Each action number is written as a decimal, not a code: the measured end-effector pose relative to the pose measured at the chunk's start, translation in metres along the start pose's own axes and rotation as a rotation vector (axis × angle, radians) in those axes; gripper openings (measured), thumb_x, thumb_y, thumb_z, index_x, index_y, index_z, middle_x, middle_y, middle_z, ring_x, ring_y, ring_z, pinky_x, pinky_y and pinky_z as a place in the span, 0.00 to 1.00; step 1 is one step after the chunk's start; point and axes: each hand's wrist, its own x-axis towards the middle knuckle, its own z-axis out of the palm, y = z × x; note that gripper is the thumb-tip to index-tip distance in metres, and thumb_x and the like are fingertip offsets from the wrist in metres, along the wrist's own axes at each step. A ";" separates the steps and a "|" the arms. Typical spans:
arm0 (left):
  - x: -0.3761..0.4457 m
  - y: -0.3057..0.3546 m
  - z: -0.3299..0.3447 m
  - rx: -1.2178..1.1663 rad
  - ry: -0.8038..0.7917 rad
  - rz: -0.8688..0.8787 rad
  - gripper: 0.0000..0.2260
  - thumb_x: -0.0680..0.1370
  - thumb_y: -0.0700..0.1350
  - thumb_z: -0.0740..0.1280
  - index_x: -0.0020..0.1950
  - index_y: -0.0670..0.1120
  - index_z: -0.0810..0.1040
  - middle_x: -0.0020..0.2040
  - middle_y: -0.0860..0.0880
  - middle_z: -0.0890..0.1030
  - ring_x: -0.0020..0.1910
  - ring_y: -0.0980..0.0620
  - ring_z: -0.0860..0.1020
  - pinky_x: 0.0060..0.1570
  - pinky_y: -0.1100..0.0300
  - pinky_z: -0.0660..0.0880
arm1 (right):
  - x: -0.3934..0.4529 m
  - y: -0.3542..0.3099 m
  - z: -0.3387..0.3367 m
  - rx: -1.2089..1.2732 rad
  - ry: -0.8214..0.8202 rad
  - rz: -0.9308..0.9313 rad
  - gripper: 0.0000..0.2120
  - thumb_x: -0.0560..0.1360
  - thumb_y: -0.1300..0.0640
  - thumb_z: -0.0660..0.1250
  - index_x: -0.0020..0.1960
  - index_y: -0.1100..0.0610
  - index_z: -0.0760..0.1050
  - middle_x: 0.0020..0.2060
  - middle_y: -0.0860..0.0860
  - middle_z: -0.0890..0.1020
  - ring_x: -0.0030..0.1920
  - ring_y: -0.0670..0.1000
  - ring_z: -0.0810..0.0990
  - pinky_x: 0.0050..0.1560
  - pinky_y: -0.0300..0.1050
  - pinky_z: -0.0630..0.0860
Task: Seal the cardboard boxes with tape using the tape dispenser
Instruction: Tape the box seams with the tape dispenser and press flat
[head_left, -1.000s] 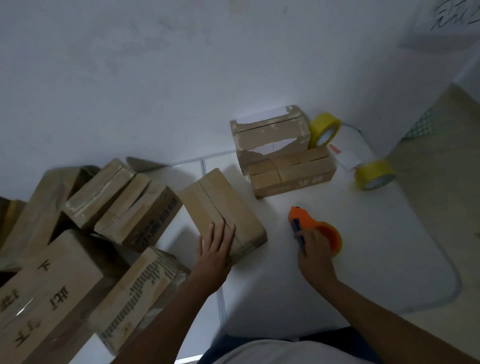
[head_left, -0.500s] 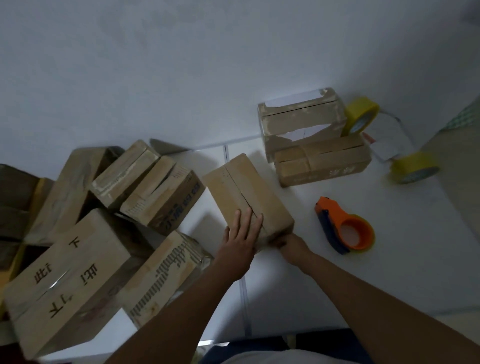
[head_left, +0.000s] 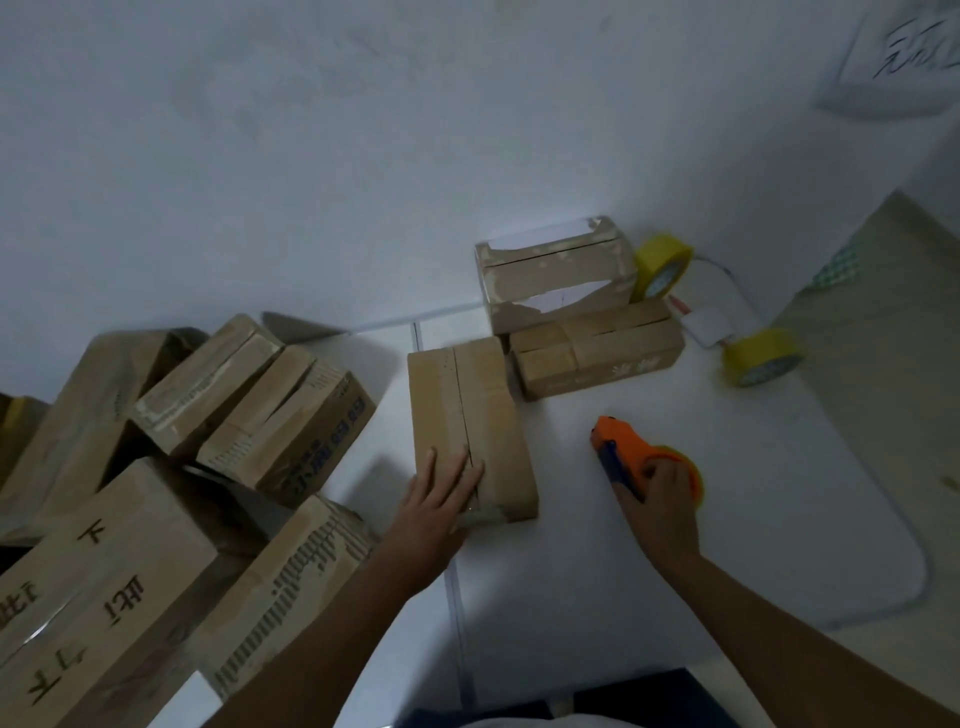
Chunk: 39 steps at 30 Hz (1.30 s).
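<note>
On the white floor by the wall, the heap of unsealed cardboard boxes at the left lies as it did a second ago, while the box being worked on has been swung round since half a second ago, so its centre seam now runs almost straight away from the person, with its far end close to the two stacked boxes. That looks like the squaring-up before taping: the seam is lined up for one long pull of tape. The right hand, which was at the box's near corner half a second back, has gone over to the orange tape dispenser lying on the floor just right of the box; its fingers curl over the dispenser's roll end, seemingly taking hold, though the grip underneath is hidden. The left hand remains flat on the near end of the box top, fingers straight and slightly spread across the seam, pinning it. Two yellow tape rolls lie farther right.
</note>
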 end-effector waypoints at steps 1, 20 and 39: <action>-0.001 0.004 0.003 0.005 0.005 -0.007 0.41 0.81 0.52 0.63 0.77 0.57 0.32 0.79 0.54 0.33 0.77 0.41 0.32 0.77 0.41 0.45 | 0.003 0.002 -0.001 -0.002 -0.037 0.009 0.16 0.73 0.56 0.72 0.52 0.65 0.71 0.48 0.59 0.74 0.48 0.59 0.74 0.47 0.54 0.73; 0.019 0.043 -0.041 -0.588 0.232 -0.048 0.26 0.83 0.50 0.61 0.79 0.57 0.55 0.78 0.57 0.53 0.75 0.57 0.57 0.72 0.55 0.61 | -0.007 0.002 -0.071 0.117 -0.201 -0.174 0.10 0.82 0.57 0.58 0.48 0.59 0.75 0.38 0.54 0.80 0.37 0.52 0.79 0.35 0.44 0.72; 0.034 0.099 -0.081 -1.571 -0.109 -0.447 0.11 0.81 0.47 0.65 0.54 0.41 0.82 0.42 0.45 0.83 0.41 0.50 0.81 0.41 0.60 0.78 | -0.013 -0.030 -0.076 0.140 -0.196 -0.297 0.16 0.80 0.45 0.60 0.43 0.55 0.78 0.36 0.48 0.81 0.35 0.42 0.79 0.36 0.35 0.73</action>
